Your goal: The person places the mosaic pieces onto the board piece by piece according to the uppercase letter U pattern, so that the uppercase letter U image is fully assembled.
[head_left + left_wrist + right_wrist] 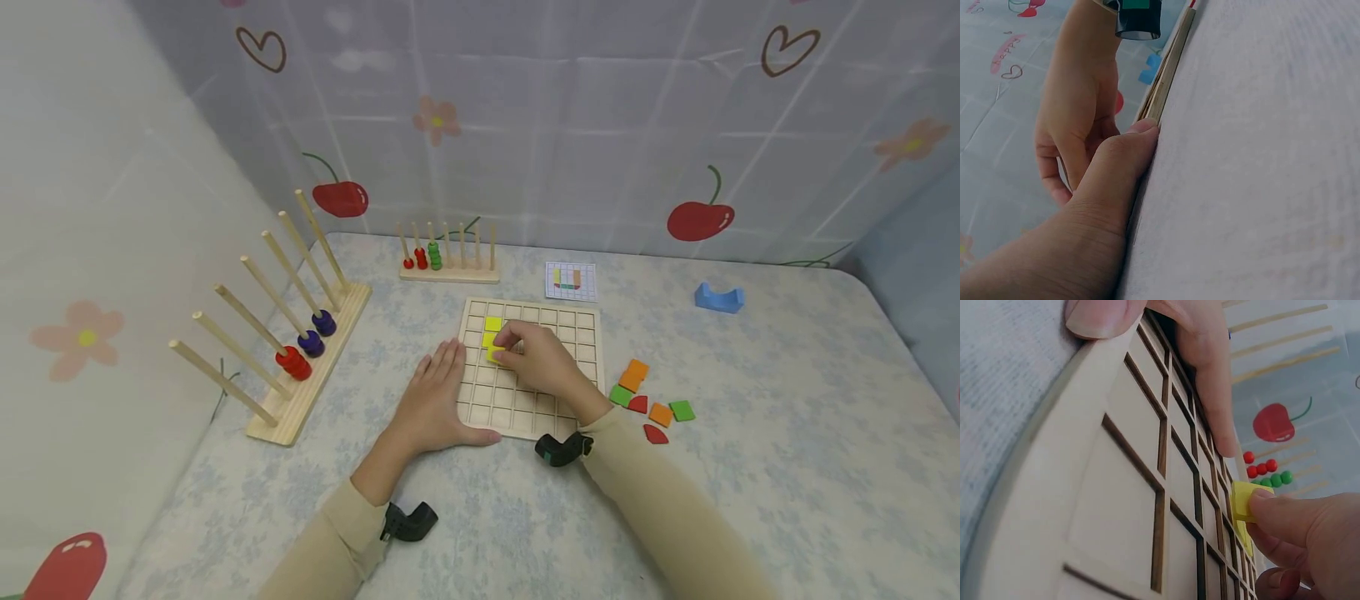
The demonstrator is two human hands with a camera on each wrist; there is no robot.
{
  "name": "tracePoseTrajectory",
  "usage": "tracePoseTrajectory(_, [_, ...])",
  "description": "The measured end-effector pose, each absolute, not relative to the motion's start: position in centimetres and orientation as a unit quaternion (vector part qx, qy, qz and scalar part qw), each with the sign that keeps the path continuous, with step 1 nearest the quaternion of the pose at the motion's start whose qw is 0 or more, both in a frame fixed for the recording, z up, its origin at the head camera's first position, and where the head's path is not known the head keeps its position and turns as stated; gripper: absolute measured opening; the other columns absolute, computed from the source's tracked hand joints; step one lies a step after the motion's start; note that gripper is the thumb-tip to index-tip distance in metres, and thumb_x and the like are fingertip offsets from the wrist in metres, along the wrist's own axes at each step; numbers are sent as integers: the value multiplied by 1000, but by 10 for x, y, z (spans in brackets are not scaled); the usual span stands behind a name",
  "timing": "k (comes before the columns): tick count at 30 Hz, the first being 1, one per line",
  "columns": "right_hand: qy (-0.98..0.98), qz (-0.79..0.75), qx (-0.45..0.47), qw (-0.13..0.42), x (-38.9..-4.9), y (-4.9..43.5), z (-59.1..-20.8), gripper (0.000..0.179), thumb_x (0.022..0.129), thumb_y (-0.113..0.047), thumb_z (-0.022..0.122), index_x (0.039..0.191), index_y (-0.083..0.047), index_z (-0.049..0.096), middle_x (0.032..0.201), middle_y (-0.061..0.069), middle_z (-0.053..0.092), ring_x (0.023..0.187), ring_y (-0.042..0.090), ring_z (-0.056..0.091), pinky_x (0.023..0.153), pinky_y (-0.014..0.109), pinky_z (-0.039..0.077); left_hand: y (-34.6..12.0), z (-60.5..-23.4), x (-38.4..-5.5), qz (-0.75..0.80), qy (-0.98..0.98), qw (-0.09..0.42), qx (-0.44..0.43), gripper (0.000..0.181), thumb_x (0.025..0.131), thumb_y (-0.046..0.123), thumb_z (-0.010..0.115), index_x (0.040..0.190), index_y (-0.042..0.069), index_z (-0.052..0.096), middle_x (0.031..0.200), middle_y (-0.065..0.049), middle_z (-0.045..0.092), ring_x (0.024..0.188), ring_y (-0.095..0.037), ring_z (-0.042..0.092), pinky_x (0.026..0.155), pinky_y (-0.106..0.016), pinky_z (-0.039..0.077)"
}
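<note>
R hand (pixel 543 357): nearly closed, pinching yellow tile (pixel 1244 500)
L hand (pixel 431 408): fingers straight, steadying board (pixel 504 397)
Tile: sq. w/ board, press flat

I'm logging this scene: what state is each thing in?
Left hand, touching grid board
Right hand, pinching yellow tile
Grid board, flat, partly filled
Pattern card, face up
Large peg rack, three pegs loaded
Small peg rack, three pegs loaded
Loose tiles, scattered
Blue stand, dip upward
Wrist cameras, worn
</note>
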State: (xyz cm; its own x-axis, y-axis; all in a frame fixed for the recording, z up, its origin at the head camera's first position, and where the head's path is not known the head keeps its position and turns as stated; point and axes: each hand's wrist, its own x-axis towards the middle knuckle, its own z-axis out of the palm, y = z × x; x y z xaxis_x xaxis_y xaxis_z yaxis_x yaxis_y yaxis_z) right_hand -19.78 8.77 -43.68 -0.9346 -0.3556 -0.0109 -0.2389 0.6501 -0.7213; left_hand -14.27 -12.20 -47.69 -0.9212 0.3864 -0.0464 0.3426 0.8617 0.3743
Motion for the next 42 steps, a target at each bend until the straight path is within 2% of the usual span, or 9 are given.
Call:
tracePoseTrajectory(9, [912, -370, -162, 72, -200, 78, -442, 9, 94, -24, 70, 101, -20, 67, 100, -3, 71, 94, 16, 66, 84, 37, 53, -121, -477, -142, 177, 964, 61, 191, 145, 60, 92, 61, 159, 6, 0, 169, -9, -1, 156, -22, -3, 127, -46, 6])
tracePoseTrajectory(15, [912, -370, -162, 68, -200, 77, -444, 9, 92, -23, 72, 98, -20, 68, 96, -3, 70, 90, 16, 64, 82, 36, 52, -120, -476, -142, 173, 964, 61, 191, 145, 60, 92, 61, 159, 6, 0, 169, -9, -1, 157, -21, -3, 127, -45, 5])
tracePoseTrajectory(21, [915, -363, -165, 64, -201, 79, -446, 11, 89, -24, 75, 98, -19, 71, 100, -4, 68, 96, 16, 63, 87, 37, 52, -119, -475, -142, 172, 964, 62, 193, 144, 61, 90, 62, 159, 5, 1, 169, -10, -1, 157, -22, -2, 127, -45, 5])
tracePoseTrajectory(34, [934, -290, -203, 43, -194, 80, -442, 20, 93, -26, 71, 108, -15, 78, 105, -4, 66, 94, 13, 64, 82, 33, 54, -120, -474, -142, 171, 965, 63, 188, 144, 60, 91, 61, 159, 5, 2, 169, -10, 0, 157, -22, -2, 127, -46, 6])
tracePoseTrajectory(42, [926, -318, -199, 35, -182, 98, -428, 20, 94, -24, 69, 113, -18, 75, 106, -5, 72, 100, 17, 66, 88, 39, 55, -121, -475, -142, 174, 966, 63, 183, 145, 59, 92, 61, 159, 5, 2, 169, -9, 0, 157, -21, -2, 127, -46, 5])
